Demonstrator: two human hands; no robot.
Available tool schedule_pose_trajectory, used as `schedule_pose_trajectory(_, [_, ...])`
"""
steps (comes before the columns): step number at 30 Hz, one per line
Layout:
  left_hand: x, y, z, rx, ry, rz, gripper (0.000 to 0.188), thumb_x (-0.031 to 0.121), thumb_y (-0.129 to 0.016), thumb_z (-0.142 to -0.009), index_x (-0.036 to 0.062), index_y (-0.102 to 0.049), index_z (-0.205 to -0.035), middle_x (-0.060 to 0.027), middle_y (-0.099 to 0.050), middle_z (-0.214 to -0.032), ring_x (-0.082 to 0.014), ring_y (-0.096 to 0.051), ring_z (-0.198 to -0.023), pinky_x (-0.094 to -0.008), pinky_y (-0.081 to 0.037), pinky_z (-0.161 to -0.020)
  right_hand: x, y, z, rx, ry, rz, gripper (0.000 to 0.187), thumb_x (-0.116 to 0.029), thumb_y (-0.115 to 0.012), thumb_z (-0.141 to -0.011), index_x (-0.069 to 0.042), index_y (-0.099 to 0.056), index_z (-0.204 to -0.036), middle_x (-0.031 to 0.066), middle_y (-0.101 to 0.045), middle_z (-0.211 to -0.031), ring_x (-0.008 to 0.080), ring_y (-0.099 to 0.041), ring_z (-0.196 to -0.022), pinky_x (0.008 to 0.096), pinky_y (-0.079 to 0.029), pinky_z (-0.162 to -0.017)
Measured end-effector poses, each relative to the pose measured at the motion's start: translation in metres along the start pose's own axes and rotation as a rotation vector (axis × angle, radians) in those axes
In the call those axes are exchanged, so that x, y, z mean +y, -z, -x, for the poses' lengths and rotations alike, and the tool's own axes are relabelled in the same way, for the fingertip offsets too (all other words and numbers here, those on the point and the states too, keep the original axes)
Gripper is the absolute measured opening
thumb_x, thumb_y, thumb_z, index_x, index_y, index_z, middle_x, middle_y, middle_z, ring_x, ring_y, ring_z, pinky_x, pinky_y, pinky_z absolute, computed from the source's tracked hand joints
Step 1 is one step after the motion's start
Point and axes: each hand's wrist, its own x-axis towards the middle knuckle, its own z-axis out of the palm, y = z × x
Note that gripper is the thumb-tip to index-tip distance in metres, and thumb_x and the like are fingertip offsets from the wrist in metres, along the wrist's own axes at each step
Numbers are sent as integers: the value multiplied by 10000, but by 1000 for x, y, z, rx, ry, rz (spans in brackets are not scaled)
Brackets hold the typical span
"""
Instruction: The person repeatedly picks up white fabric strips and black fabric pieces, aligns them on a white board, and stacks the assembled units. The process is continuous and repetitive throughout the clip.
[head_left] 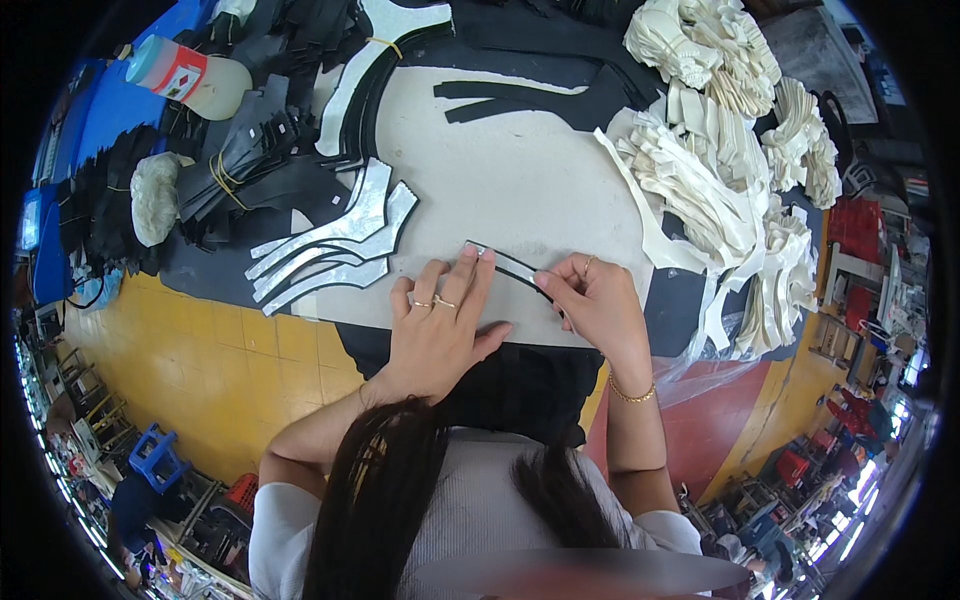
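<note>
Dark hair (370, 505) hangs foremost; slightly spread left fingers (463, 272) touch a curved strip (515, 267); right fingers (557, 287) pinch it

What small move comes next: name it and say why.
Perhaps slide the right hand a little along the curved strip, pressing lightly: the left hand touches its upper-left end, apparently steadying it, while the right holds it lower down.

Here's a glossy face on the strip (513, 265), smooth matt worktop (500, 180), dull cloth-like black pieces (535, 101), shiny metal bracelet (632, 397), crinkly see-through plastic sheet (690, 371)
</note>
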Motion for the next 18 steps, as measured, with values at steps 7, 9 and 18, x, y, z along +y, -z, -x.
schedule_pose_trajectory(7, [6,0,-2,-19,30,-35,779,474,-767,-795,141,-506,-1449,-76,-454,-1413,-292,-437,-1213,-499,-324,-982,-3,-4,4,36,30,55,233,-191,-739,-897,15,-675,-807,22,-612,-590,65,-545,-454,227,-407,-434])
schedule_pose_trajectory(9, [6,0,-4,-21,28,-37,759,475,-764,-800,156,-518,-1443,-81,-453,-1411,-295,-434,-1215,-502,-322,-980,-4,-3,3,40,64,72,231,-188,-735,-895,15,-673,-806,23,-608,-582,68,-543,-449,233,-405,-436])
schedule_pose_trajectory(18, [18,6,-8,-25,48,-82,665,454,-758,-817,269,-541,-1417,-123,-433,-1433,-319,-402,-1271,-524,-308,-995,0,-6,3,97,205,197,236,-189,-728,-884,5,-641,-781,63,-599,-571,108,-552,-459,272,-405,-466])
